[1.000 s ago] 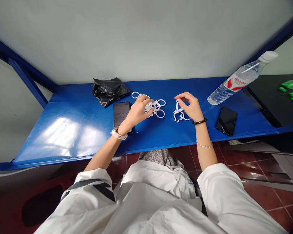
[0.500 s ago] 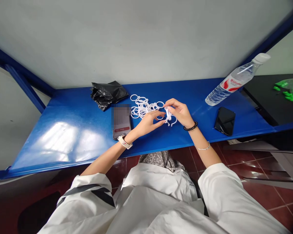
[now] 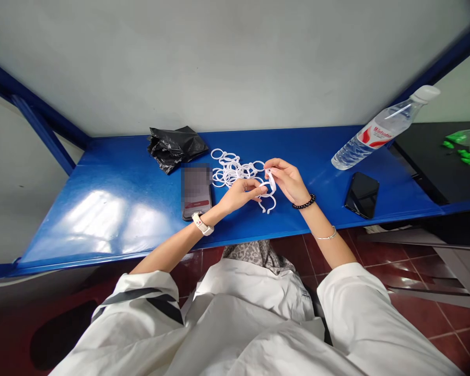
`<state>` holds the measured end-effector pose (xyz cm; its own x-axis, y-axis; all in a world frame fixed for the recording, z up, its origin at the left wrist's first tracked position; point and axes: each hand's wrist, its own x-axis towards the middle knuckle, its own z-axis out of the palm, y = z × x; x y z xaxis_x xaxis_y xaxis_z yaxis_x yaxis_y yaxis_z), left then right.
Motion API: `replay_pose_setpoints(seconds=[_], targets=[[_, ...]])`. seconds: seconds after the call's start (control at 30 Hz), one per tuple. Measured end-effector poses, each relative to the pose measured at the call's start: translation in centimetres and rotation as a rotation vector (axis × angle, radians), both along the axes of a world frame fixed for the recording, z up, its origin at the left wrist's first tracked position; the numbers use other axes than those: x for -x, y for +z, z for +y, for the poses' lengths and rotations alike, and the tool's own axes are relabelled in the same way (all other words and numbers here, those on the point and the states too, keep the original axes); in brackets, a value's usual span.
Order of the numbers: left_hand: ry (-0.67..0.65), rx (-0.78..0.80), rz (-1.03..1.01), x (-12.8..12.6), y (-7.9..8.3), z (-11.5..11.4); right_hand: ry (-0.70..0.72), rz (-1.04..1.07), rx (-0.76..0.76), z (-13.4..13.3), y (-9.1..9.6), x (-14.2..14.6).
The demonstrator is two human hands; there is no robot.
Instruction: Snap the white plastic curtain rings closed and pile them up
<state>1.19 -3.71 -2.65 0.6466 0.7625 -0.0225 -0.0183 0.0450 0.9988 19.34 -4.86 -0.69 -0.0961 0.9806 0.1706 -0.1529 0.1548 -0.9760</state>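
Note:
Both of my hands are closed on white plastic rings over the blue table (image 3: 113,162). Thumb and fingers of my left hand (image 3: 238,197) pinch the left side of the held white plastic ring (image 3: 273,184). My right hand (image 3: 292,181) grips the upper end of the same piece. Below it hangs another white ring (image 3: 274,202) with a gap at its lower side; the fingers partly hide how the two are joined. Just behind my left hand lies a tangled pile of white rings (image 3: 231,171), some of them seemingly linked.
Left of the pile lies a phone (image 3: 196,196) with a blurred screen, and behind it a crumpled black plastic bag (image 3: 176,148). To the right are a water bottle (image 3: 376,134) and a dark phone (image 3: 362,195). Green pieces in a bag (image 3: 468,146) rest farther right.
My left thumb and fingers have closed on the held ring. The gapped ring has swung down and slightly left, while my right hand stays nearly in place.

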Motion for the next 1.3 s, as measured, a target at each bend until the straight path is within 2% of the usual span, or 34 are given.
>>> replay_pose_setpoints(seconds=[0.1,0.27,0.57,0.77,1.0,1.3], targets=[[0.017,0.068,-0.026,0.1,0.2,0.1,-0.009,-0.089,0.004,0.2,-0.2,-0.2],[0.038,0.074,-0.022,0.4,0.7,0.2,-0.035,-0.152,0.023,0.5,-0.7,-0.6],[0.036,-0.007,0.021,0.3,0.3,-0.1,-0.018,-0.202,0.003,0.5,-0.7,-0.6],[0.055,-0.022,0.035,0.3,0.3,0.0,0.009,-0.122,0.055,0.5,-0.8,-0.3],[0.051,0.003,0.013,0.0,-0.3,-0.3,-0.071,-0.028,0.142,0.7,-1.4,0.1],[0.050,0.040,0.041,-0.3,-0.5,-0.7,-0.189,-0.002,0.139,0.9,-1.8,0.0]])
